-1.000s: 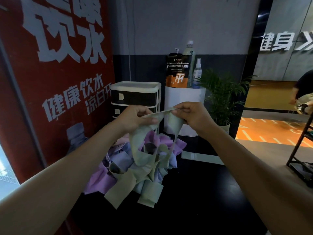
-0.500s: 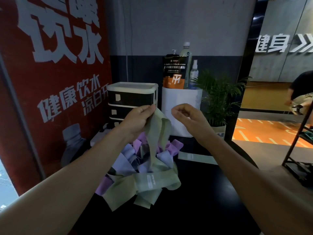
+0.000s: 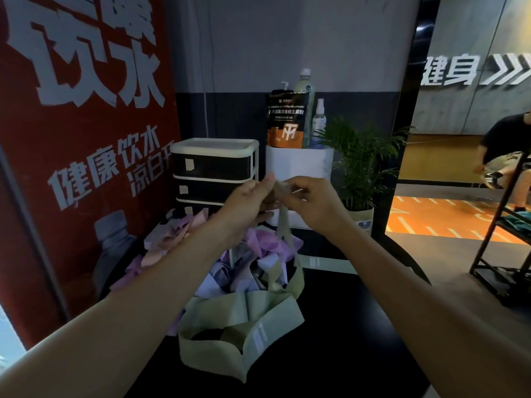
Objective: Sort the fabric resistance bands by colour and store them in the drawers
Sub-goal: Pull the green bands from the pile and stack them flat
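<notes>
My left hand (image 3: 247, 203) and my right hand (image 3: 311, 203) are raised together above a heap of fabric bands, both pinching the top of one sage-green band (image 3: 284, 234) that hangs down between them. More green bands (image 3: 244, 334) lie looped at the near edge of the heap on the black table (image 3: 359, 326). Purple, lilac and pink bands (image 3: 267, 242) are piled behind them. A small drawer unit (image 3: 212, 170) with a cream frame and dark drawers stands at the back, all visible drawers closed; my left hand hides its lower right part.
A white box (image 3: 300, 165) beside the drawers carries an orange-black pouch (image 3: 286, 122) and bottles. A potted palm (image 3: 359, 168) stands to its right. A red poster wall (image 3: 80, 139) runs along the left. A black rack (image 3: 505, 245) and a seated person (image 3: 505, 156) are at right.
My right hand had let go of the green band half a second ago; it now pinches it again next to my left hand. The camera has moved closer to the heap.
</notes>
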